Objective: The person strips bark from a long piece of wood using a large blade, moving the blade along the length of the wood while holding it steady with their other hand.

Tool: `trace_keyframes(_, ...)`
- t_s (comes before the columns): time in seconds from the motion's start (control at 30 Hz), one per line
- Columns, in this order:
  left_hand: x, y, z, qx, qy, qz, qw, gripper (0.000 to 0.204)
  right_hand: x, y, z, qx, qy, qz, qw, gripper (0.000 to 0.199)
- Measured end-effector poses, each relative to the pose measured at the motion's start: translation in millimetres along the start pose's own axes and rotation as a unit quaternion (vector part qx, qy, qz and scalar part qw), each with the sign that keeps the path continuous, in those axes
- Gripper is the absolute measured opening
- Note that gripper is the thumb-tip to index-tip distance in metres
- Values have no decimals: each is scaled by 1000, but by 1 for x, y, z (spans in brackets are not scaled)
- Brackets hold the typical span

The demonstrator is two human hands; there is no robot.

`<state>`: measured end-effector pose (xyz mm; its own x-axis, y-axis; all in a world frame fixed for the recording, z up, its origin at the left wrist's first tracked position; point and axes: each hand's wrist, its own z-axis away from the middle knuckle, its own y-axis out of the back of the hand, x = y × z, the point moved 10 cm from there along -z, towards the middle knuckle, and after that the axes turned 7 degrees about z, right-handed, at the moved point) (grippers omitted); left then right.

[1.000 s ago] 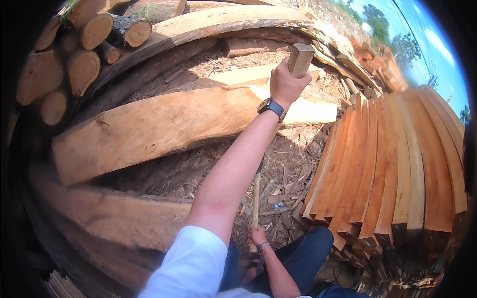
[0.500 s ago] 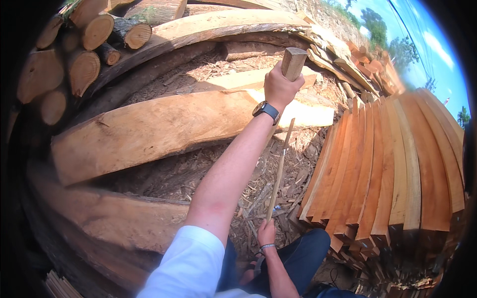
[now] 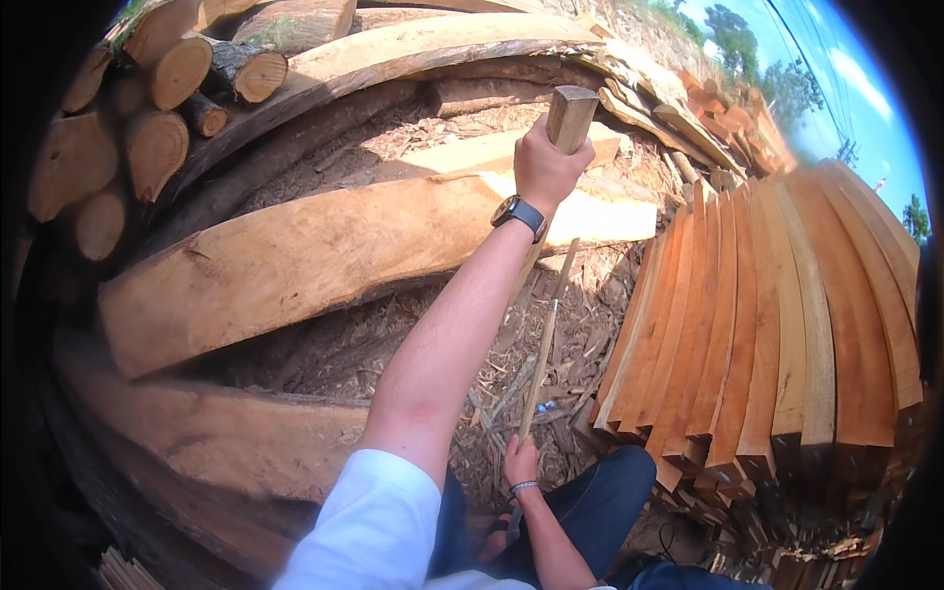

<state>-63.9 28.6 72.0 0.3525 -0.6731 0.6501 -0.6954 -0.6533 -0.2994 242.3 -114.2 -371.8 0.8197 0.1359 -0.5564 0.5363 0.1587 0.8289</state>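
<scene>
My left hand (image 3: 544, 165) is stretched out ahead, a dark watch on its wrist, and grips a squared wooden block (image 3: 572, 111) whose top end sticks up above the fingers. It hovers over the far end of a big rough-sawn timber slab (image 3: 295, 258). My right hand (image 3: 520, 460) is low and close to my body, above my knee in dark blue trousers (image 3: 600, 501). It holds the lower end of a thin wooden stick (image 3: 544, 344), which slants up and away toward the slab's end.
Round logs (image 3: 157, 108) are stacked at the upper left, with long curved slabs (image 3: 413, 49) behind. A fan of reddish sawn planks (image 3: 777, 334) leans at the right. Bark and wood chips (image 3: 492, 383) cover the ground between them. Another thick slab (image 3: 226, 442) lies near me on the left.
The thin stick in my right hand has swung up and now reaches farther toward the slab. My left hand with the block has shifted slightly left.
</scene>
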Motion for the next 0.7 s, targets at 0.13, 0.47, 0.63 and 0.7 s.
trace_keyframes(0.13,-2,-7,4,0,16,9,1000,31,35,-43,12,-108,-30,54,992,37)
trace_keyframes(0.47,-2,-12,3,-15,31,19,999,31,66,-87,18,-210,-124,-133,961,36)
trace_keyframes(0.63,3,-1,1,1,-7,-6,1000,31,60,-88,15,-222,-147,-176,948,28)
trace_keyframes(0.7,3,-1,1,3,-7,-11,1000,31,57,-73,9,-166,-86,-26,982,30)
